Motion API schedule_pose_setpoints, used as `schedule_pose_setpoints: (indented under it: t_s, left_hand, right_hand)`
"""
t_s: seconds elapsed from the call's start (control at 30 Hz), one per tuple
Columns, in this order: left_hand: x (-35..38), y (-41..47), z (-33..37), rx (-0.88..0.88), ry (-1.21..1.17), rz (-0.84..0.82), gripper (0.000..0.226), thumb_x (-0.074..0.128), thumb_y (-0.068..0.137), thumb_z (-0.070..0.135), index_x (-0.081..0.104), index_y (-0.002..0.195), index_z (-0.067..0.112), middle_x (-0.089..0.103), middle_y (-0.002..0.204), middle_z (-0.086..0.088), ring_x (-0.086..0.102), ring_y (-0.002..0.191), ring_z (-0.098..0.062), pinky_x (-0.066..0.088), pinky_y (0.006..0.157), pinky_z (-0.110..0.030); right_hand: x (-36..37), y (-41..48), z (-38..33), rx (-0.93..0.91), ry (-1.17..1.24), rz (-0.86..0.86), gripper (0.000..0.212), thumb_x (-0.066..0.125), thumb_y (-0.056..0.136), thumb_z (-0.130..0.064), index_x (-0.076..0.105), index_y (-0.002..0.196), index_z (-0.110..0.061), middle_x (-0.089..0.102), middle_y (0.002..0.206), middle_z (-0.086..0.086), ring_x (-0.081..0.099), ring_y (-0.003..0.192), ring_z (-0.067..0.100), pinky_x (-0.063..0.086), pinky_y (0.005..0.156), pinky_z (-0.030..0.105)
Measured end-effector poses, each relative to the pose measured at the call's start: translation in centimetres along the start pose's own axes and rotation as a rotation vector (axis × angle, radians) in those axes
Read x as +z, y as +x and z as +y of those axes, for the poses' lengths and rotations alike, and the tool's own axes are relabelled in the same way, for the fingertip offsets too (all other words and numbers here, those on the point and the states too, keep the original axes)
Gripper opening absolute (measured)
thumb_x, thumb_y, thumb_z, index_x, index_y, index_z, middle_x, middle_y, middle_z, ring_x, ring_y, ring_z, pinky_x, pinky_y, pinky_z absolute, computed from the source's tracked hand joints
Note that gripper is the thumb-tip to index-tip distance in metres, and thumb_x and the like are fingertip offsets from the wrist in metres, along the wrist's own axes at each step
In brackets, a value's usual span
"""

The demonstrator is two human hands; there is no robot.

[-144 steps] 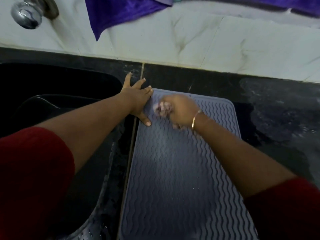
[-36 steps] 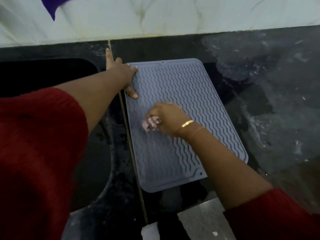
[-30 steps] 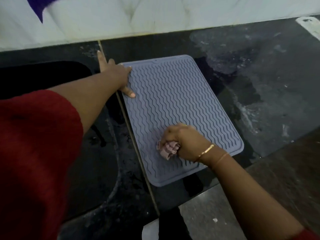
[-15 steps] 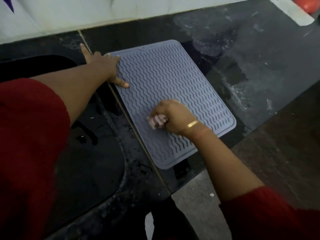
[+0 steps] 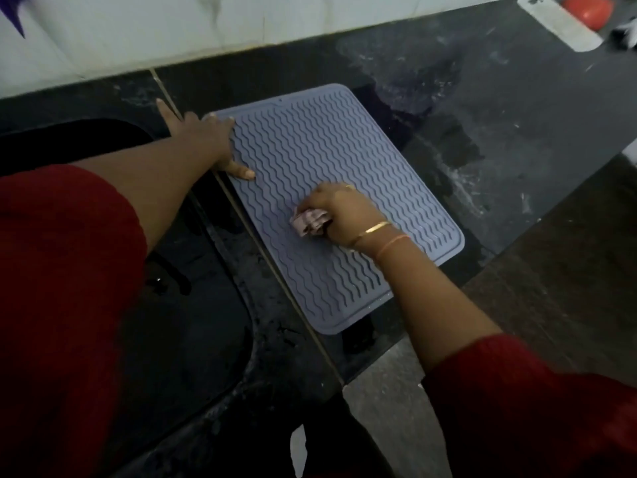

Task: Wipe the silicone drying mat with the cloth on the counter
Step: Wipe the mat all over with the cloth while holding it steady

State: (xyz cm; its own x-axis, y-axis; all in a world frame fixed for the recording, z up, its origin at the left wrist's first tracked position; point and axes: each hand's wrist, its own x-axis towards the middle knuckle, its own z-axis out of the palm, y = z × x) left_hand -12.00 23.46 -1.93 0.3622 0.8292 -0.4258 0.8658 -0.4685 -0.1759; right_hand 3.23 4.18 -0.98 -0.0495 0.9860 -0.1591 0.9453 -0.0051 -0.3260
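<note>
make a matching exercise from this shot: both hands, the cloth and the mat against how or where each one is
Column one
1 left hand
2 right hand
3 cloth
4 silicone drying mat

Column two
a lies flat on the black counter
b bunched up, pinkish, on the mat
c fingers spread, pressing the mat's far left corner
d curled round the cloth

Pairs: 1-c, 2-d, 3-b, 4-a
</note>
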Motion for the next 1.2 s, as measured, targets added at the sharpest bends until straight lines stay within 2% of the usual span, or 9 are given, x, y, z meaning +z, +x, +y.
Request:
schedule_pose_setpoints:
  t_s: [0.3, 0.43, 0.53, 0.67, 0.77, 0.93, 1.0, 1.1, 1.2]
  left_hand:
    - [0.2, 0.2, -0.3, 0.035, 0.023, 0.009, 0.120, 0.050, 0.058, 0.086, -0.001, 0.152, 0.031, 0.004, 0.160, -0.003, 0.009, 0.144, -0.038, -0.005, 0.107, -0.069]
    - [0.4, 0.1, -0.5, 0.045, -0.016, 0.008, 0.120, 0.052, 0.058, 0.085, 0.000, 0.152, 0.030, 0.004, 0.160, -0.003, 0.009, 0.144, -0.038, -0.006, 0.107, -0.070]
    - [0.5, 0.1, -0.6, 0.049, -0.029, 0.004, 0.119, 0.050, 0.059, 0.085, -0.001, 0.152, 0.031, 0.002, 0.160, -0.003, 0.007, 0.144, -0.038, -0.007, 0.107, -0.071]
    - [0.4, -0.1, -0.6, 0.042, -0.038, -0.006, 0.118, 0.048, 0.059, 0.085, -0.002, 0.152, 0.031, 0.001, 0.160, -0.002, 0.007, 0.144, -0.038, -0.006, 0.107, -0.071]
    - [0.4, 0.1, -0.7, 0.046, -0.037, -0.006, 0.118, 0.048, 0.059, 0.085, -0.001, 0.152, 0.031, 0.001, 0.160, -0.002, 0.007, 0.144, -0.038, -0.007, 0.106, -0.071]
    - [0.3, -0.4, -0.4, 0.038, 0.034, 0.027, 0.120, 0.048, 0.057, 0.088, 0.003, 0.152, 0.030, 0.008, 0.160, -0.003, 0.010, 0.144, -0.036, -0.005, 0.108, -0.069]
    - [-0.1, -0.6, -0.1, 0.021, 0.095, 0.031, 0.121, 0.047, 0.057, 0.089, 0.004, 0.152, 0.029, 0.011, 0.159, -0.004, 0.011, 0.144, -0.034, -0.005, 0.108, -0.068]
    - [-0.8, -1.0, 0.7, 0.007, 0.217, 0.013, 0.122, 0.043, 0.058, 0.090, 0.005, 0.153, 0.025, 0.012, 0.159, -0.004, 0.008, 0.145, -0.032, -0.006, 0.109, -0.068]
    - [-1.6, -0.8, 1.6, 0.023, 0.326, 0.001, 0.125, 0.045, 0.059, 0.089, 0.003, 0.153, 0.018, 0.003, 0.160, -0.005, 0.000, 0.146, -0.032, -0.006, 0.110, -0.066]
  right_hand:
    - [2.5, -10.9, 0.9, 0.010, 0.039, -0.087, 0.041, 0.053, 0.067, -0.014, 0.067, 0.101, -0.031, 0.064, 0.102, 0.000, 0.059, 0.096, 0.029, 0.050, 0.076, 0.048]
    - [0.9, -11.4, 1.1, -0.031, 0.101, -0.153, 0.041, 0.050, 0.066, -0.012, 0.069, 0.101, -0.022, 0.067, 0.103, 0.003, 0.061, 0.097, 0.025, 0.052, 0.081, 0.044]
    - [-0.4, -7.1, 0.8, -0.019, 0.121, -0.054, 0.044, 0.045, 0.066, -0.013, 0.070, 0.102, -0.014, 0.066, 0.102, 0.010, 0.060, 0.097, 0.028, 0.049, 0.084, 0.038]
    - [1.4, -3.0, -1.0, 0.028, -0.019, -0.023, 0.034, 0.055, 0.077, -0.021, 0.065, 0.110, -0.023, 0.060, 0.111, 0.008, 0.054, 0.105, 0.033, 0.046, 0.088, 0.044]
    - [3.4, -6.6, -1.2, 0.056, -0.046, 0.052, 0.033, 0.062, 0.075, -0.020, 0.064, 0.107, -0.028, 0.060, 0.108, 0.004, 0.054, 0.103, 0.033, 0.041, 0.082, 0.042]
    - [4.6, -12.7, -0.4, -0.009, 0.002, 0.117, 0.034, 0.066, 0.066, -0.026, 0.063, 0.098, -0.036, 0.065, 0.096, -0.005, 0.062, 0.089, 0.023, 0.049, 0.074, 0.041]
    - [3.8, -12.9, 0.0, -0.058, 0.106, 0.113, 0.031, 0.066, 0.069, -0.022, 0.063, 0.097, -0.035, 0.067, 0.096, -0.005, 0.063, 0.088, 0.021, 0.052, 0.073, 0.040]
    - [1.1, -9.5, 1.3, -0.039, 0.263, 0.157, 0.043, 0.065, 0.068, 0.002, 0.066, 0.102, -0.024, 0.066, 0.098, 0.004, 0.060, 0.092, 0.021, 0.050, 0.080, 0.038]
    - [-2.2, -1.9, 2.0, -0.003, 0.250, 0.240, 0.045, 0.060, 0.069, 0.010, 0.067, 0.107, -0.014, 0.065, 0.102, 0.004, 0.058, 0.096, 0.018, 0.044, 0.085, 0.023]
